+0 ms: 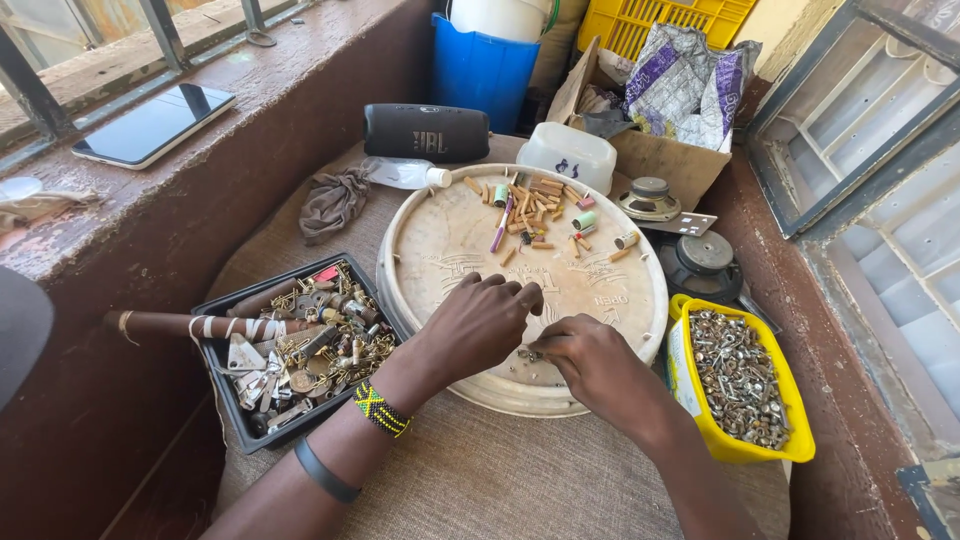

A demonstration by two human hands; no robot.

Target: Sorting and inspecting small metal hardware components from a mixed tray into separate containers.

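Head view: both hands meet over the near part of a round cream lid (450, 240) lying flat on a burlap-covered surface (500, 480); left hand (480, 320) knuckles up, fingers curled in together, tips hidden underneath so can't tell what they press; right hand (590, 360) beside it, thumb & forefinger drawn together at a small metal bit (530, 354) resting on the lid between the two hands, too small to say what kind; the hands nearly touch.

Left wrist carries a beaded band in green, yellow & black (381, 410), w/ a plain dark band (325, 472) further up the forearm.

On the lid's far part: a scatter of short tan sticks & small cylinders (540, 205), plus a purple pen-like piece (499, 228).

Left of the lid, just beside it: a black tray (235, 425) full of keys, brass bits & mixed metal; a taped brown rod (200, 326) lies across it.

Right of the lid: a yellow tub (745, 450) packed w/ silvery screws & fasteners.

Behind: a black cylinder speaker (426, 132), a grey rag (333, 203), a small clear bottle (405, 174), a white plastic box (567, 155), a cardboard box (665, 160) holding crumpled bags, two loose speaker drivers (680, 230), a blue bucket (483, 68); on the ledge at left, a tablet (152, 125) lying flat.
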